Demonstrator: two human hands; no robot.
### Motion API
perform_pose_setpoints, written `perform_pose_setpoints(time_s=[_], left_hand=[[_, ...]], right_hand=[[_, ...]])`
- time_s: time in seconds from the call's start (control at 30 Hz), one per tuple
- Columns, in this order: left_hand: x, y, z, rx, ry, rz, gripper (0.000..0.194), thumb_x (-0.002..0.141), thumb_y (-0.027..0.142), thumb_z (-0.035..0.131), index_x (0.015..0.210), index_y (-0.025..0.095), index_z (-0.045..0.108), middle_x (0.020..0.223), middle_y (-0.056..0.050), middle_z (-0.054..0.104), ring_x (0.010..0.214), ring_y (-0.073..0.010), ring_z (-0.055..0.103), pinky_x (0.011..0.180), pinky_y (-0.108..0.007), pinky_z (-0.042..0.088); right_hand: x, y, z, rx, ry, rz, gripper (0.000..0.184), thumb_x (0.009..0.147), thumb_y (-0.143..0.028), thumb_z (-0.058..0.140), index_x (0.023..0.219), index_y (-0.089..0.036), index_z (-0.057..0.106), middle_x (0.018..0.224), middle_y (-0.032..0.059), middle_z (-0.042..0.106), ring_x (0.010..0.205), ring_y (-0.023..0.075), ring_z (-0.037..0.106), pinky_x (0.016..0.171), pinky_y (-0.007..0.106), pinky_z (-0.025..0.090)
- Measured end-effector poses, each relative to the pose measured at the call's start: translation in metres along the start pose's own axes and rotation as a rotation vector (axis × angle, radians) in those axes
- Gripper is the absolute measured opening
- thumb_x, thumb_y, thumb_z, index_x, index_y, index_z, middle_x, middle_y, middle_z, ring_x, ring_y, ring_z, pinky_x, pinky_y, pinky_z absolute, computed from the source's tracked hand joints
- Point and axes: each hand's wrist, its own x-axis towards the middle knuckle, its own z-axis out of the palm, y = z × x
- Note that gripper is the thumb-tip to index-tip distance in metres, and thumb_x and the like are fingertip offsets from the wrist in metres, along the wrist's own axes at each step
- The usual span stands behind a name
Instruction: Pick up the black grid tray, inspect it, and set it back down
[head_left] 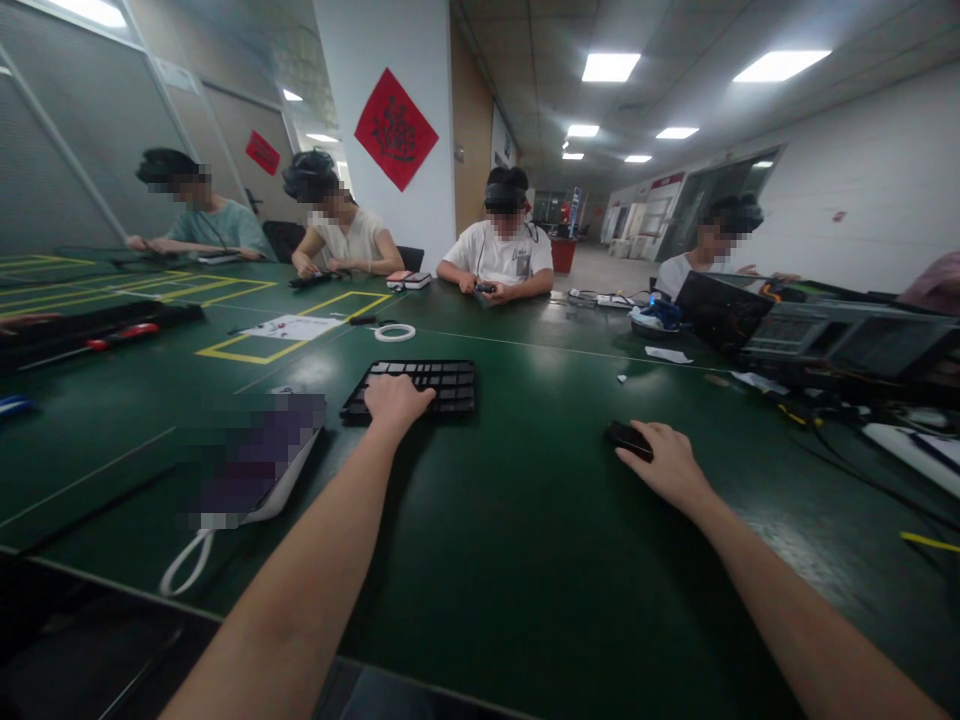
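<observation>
My left hand (395, 402) rests on a black keyboard (450, 383). The thumb reaches out to the right, and the other fingers lie over the keys, partly hidden behind the back of the hand. Farther right on the green table, my right hand (667, 460) is wrapped round a black computer mouse (627, 440), whose front end shows past the fingers. A phone-like slab with a blurred purple face (259, 455) and a white strap loop (187, 565) lies left of my left forearm.
The green table (525, 540) carries a white tape ring (394, 332), a paper sheet (292, 327) and yellow tape outlines. Opened computer cases (825, 335) and cables stand at the right. Several people in headsets sit around, one directly opposite (499, 250).
</observation>
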Motion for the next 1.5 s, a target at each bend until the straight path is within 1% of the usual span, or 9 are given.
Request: perform_pose_setpoints(time_s=[0.1,0.23,0.37,0.47,0.53,0.7,0.9,1.33,1.5], left_hand=[[-0.007,-0.001,-0.006,-0.05,0.136,0.048,0.054,0.079,0.049,0.047,0.103,0.003,0.063,0.108,-0.025,0.058,0.105,-0.0372,0.049,0.084,-0.043,0.042],[-0.033,0.021,-0.016,-0.149,0.303,0.326,0.041,0.09,0.038,0.034,0.105,0.01,0.059,0.106,-0.016,0.056,0.106,-0.0312,0.047,0.092,-0.043,0.038],[-0.073,0.066,-0.009,-0.226,0.2,0.709,0.03,0.09,0.036,0.04,0.102,0.016,0.06,0.103,-0.01,0.057,0.1,-0.0239,0.049,0.089,-0.036,0.04],[-0.096,0.089,0.002,-0.237,0.018,1.009,0.035,0.09,0.04,0.041,0.105,0.014,0.06,0.101,-0.012,0.057,0.096,-0.0242,0.05,0.084,-0.036,0.041],[-0.102,0.093,0.008,-0.228,-0.071,1.104,0.04,0.09,0.045,0.041,0.108,0.014,0.06,0.101,-0.012,0.057,0.094,-0.0243,0.05,0.083,-0.036,0.042],[-0.097,0.088,0.011,-0.251,-0.104,1.12,0.047,0.09,0.049,0.038,0.115,0.015,0.059,0.105,-0.011,0.056,0.094,-0.0232,0.051,0.082,-0.036,0.041],[-0.096,0.087,0.011,-0.277,-0.113,1.133,0.049,0.09,0.049,0.038,0.117,0.015,0.06,0.108,-0.012,0.056,0.098,-0.0232,0.051,0.085,-0.036,0.042],[-0.096,0.086,0.012,-0.302,-0.129,1.118,0.05,0.089,0.05,0.039,0.121,0.014,0.056,0.115,-0.013,0.056,0.105,-0.0249,0.051,0.091,-0.039,0.04],[-0.099,0.086,0.012,-0.356,-0.047,1.082,0.056,0.088,0.049,0.043,0.132,0.013,0.045,0.129,-0.016,0.049,0.119,-0.0268,0.045,0.101,-0.041,0.034]], right_hand=[[0.001,0.002,0.002,0.015,0.014,-0.012,0.059,0.081,-0.044,0.047,0.13,-0.011,0.049,0.126,0.0153,0.054,0.116,0.032,0.047,0.096,0.048,0.04],[0.004,0.008,0.001,0.044,0.074,0.027,0.061,0.078,-0.045,0.05,0.129,-0.012,0.05,0.119,0.0135,0.059,0.11,0.0303,0.052,0.092,0.045,0.043],[0.007,0.034,-0.013,-0.037,0.185,0.155,0.06,0.076,-0.041,0.052,0.127,-0.01,0.052,0.115,0.0149,0.06,0.108,0.032,0.053,0.095,0.045,0.041],[0.004,0.058,-0.028,-0.102,0.252,0.386,0.061,0.076,-0.041,0.05,0.128,-0.008,0.05,0.115,0.0213,0.058,0.11,0.0382,0.05,0.091,0.054,0.039],[-0.001,0.069,-0.036,-0.112,0.275,0.582,0.062,0.077,-0.04,0.049,0.13,-0.009,0.048,0.121,0.026,0.052,0.115,0.0453,0.043,0.088,0.063,0.034],[-0.009,0.067,-0.043,-0.037,0.182,0.848,0.065,0.08,-0.042,0.041,0.132,-0.004,0.042,0.137,0.0323,0.033,0.127,0.0505,0.023,0.091,0.07,0.024],[-0.011,0.053,-0.044,0.015,0.316,0.841,0.074,0.078,-0.053,0.039,0.138,-0.01,0.034,0.145,0.0272,0.024,0.133,0.0463,0.014,0.097,0.069,0.019],[-0.011,0.053,-0.044,0.06,0.312,0.85,0.076,0.079,-0.054,0.036,0.141,-0.012,0.03,0.147,0.0245,0.022,0.134,0.0458,0.013,0.099,0.069,0.018],[-0.011,0.054,-0.043,0.043,0.337,0.858,0.076,0.08,-0.054,0.033,0.14,-0.008,0.032,0.147,0.0243,0.021,0.135,0.0446,0.011,0.104,0.067,0.012]])
